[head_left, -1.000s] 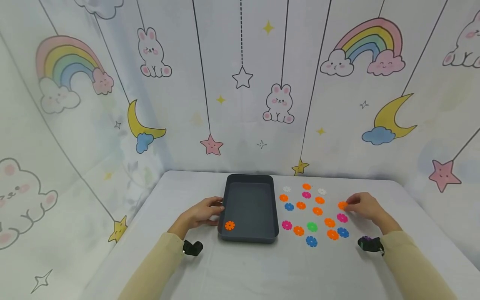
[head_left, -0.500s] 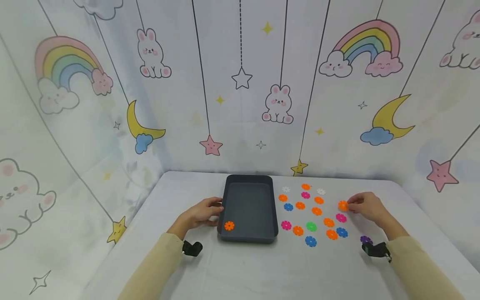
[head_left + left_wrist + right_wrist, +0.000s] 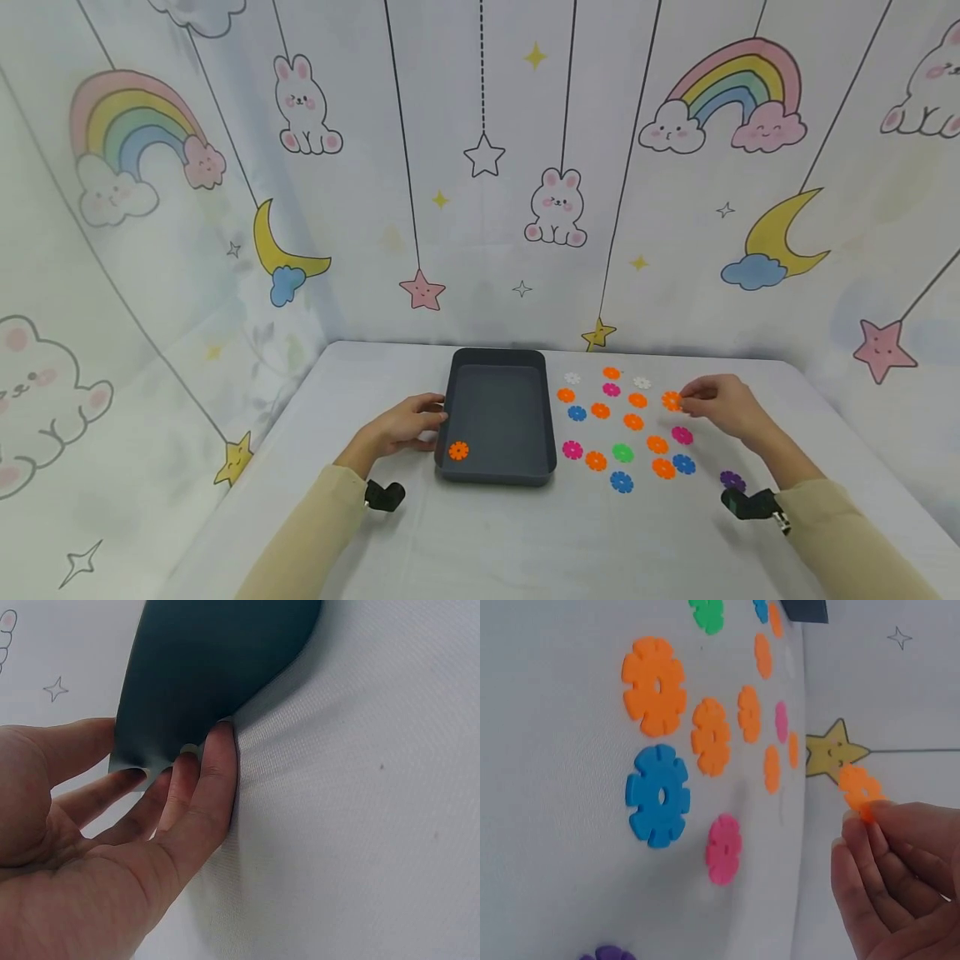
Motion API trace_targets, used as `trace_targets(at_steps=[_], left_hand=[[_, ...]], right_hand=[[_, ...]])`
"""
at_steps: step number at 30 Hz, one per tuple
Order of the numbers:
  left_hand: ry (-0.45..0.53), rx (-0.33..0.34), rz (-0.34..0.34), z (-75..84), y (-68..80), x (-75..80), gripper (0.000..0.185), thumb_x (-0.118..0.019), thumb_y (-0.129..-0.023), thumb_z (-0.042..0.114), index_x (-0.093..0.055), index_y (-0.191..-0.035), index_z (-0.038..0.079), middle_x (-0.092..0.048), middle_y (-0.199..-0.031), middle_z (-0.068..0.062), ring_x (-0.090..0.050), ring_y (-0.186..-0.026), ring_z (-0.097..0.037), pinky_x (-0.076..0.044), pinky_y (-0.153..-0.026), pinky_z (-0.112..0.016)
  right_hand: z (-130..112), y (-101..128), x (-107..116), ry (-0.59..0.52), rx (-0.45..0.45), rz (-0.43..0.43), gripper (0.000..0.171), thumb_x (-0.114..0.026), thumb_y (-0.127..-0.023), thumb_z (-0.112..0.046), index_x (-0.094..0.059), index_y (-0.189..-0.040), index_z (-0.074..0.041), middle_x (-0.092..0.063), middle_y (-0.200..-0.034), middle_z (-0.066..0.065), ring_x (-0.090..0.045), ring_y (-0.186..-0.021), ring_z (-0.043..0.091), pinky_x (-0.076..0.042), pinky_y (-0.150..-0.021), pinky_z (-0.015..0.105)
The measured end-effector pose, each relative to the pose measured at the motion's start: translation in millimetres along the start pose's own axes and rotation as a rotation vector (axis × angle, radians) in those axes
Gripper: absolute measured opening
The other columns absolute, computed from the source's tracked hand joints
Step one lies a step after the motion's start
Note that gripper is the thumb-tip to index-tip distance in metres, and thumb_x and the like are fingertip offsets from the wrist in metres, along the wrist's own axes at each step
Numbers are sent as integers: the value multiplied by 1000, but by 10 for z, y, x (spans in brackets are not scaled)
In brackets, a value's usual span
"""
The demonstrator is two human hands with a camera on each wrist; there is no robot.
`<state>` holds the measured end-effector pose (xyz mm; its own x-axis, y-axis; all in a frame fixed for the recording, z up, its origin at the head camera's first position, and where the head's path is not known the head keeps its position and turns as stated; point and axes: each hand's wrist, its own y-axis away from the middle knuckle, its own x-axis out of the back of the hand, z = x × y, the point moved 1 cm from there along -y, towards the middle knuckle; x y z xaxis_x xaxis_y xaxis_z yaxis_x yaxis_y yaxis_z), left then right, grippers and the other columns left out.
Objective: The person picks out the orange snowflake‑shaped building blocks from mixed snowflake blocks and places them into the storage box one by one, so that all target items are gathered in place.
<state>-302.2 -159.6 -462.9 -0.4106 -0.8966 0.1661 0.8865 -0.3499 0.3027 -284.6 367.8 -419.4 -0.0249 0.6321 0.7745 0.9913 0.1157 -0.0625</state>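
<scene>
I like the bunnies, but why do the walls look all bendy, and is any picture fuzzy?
Head view: the wide lens curves the walls and table. Left wrist view: the close left hand and tray look soft. Right wrist view: the right hand is slightly blurred; light is even, without glare.

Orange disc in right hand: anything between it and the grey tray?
Nothing upright. The right hand pinches the orange disc above the table; the loose discs between it and the grey tray lie flat. The near tray wall is low. The left hand rests against the tray's far side.
</scene>
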Motion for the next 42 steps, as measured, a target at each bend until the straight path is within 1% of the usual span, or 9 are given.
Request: trace_targets(at_steps=[4,15,21,24,28,32,36,39,42], left_hand=[[3,-2,1,2,1,3,56,-58,-105,14,-37,-156,3,-44,-154,-21,-55,-130,-37,-59,-91,-47],[-2,3,-3,10,10,3,57,-58,-105,15,-36,-156,3,-41,-156,-23,-54,-132,-38,-59,-92,-48],[-4,12,-4,21,10,6,57,-57,-106,15,-35,-157,4,-40,-157,-24,-52,-134,-39,-59,-93,-47],[-10,13,-2,14,4,8,56,-57,-106,15,-35,-157,3,-40,-156,-24,-52,-133,-39,-59,-92,-47],[-5,12,-7,3,-2,9,56,-57,-106,15,-35,-157,3,-40,-156,-24,-53,-133,-38,-59,-92,-47],[-4,9,-11,5,-3,8,56,-57,-106,15,-36,-157,3,-39,-157,-25,-52,-133,-38,-59,-92,-46],[-8,6,-11,2,2,8,57,-57,-106,16,-36,-157,3,-39,-157,-25,-52,-133,-38,-59,-92,-46],[-7,4,-12,3,4,10,57,-56,-106,16,-35,-157,3,-39,-157,-25,-52,-133,-39,-59,-92,-46],[-2,6,-10,8,6,9,56,-56,-107,14,-34,-157,3,-39,-156,-25,-52,-133,-39,-59,-92,-47]], right_hand=[[-160,18,-36,-8,17,2,31,-70,-98,-18,-67,-116,8,-72,-103,17,-66,-90,27,-61,-83,46],[-553,-25,-194,-36,78,-25,24,-71,-98,-16,-70,-113,2,-73,-103,12,-68,-91,25,-62,-82,39],[-800,-34,-301,-86,109,-50,20,-70,-98,-13,-70,-112,1,-73,-102,10,-70,-95,31,-62,-82,34],[-902,-39,-371,-103,123,-62,18,-70,-97,-11,-71,-111,0,-73,-101,10,-69,-96,34,-62,-82,33],[-1006,-45,-467,-129,138,-83,16,-71,-97,-11,-72,-109,-1,-73,-100,9,-69,-95,31,-62,-82,34],[-1116,-47,-541,-159,158,-107,13,-72,-96,-12,-73,-106,-3,-73,-98,7,-70,-92,27,-59,-81,28],[-1235,-44,-620,-172,203,-131,11,-72,-96,-12,-73,-103,-4,-73,-96,6,-70,-88,21,-58,-80,25],[-1320,-43,-697,-194,234,-155,9,-71,-96,-10,-73,-102,-4,-74,-96,8,-70,-87,19,-58,-80,26],[-1395,-50,-796,-224,232,-173,8,-72,-96,-10,-72,-101,-5,-73,-95,8,-70,-86,18,-59,-80,28]])
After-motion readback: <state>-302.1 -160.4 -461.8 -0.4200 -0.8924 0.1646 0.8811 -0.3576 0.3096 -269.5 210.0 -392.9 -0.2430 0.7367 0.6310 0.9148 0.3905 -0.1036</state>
